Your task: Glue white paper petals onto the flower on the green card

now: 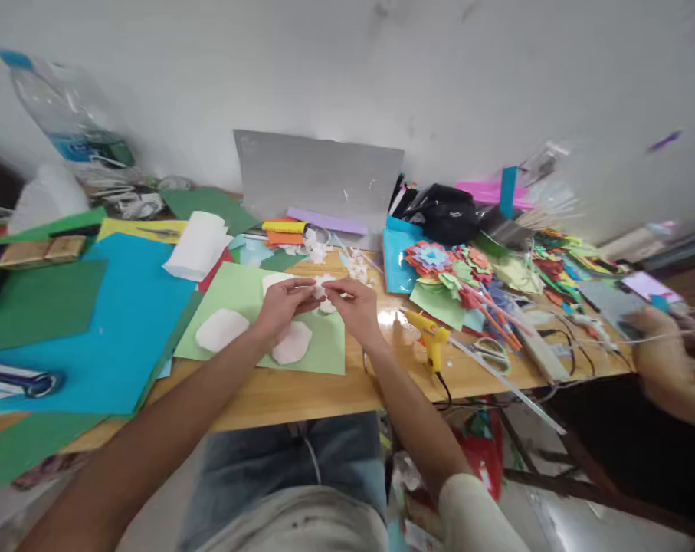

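Fingertips of my left hand (pixel 283 305) and my right hand (pixel 355 305) meet over a light green sheet (pixel 260 364). Between them they pinch a small white paper piece (pixel 319 290); its exact shape is blurred and partly covered by the fingers. On the sheet lie white rounded paper cutouts: one (pixel 221 330) left of my left hand, another (pixel 292 343) just below the hands. More white paper shows behind my left hand. White paper scraps (pixel 355 264) lie just beyond my right hand.
A yellow glue gun (pixel 431 337) and scissors (pixel 493 354) lie to the right, beside paper flowers (pixel 431 259). At left are blue sheets (pixel 134 314), a white paper roll (pixel 198 245) and a water bottle (pixel 65 107). A grey board (pixel 318 172) leans on the wall. Another person's hand (pixel 660 353) is far right.
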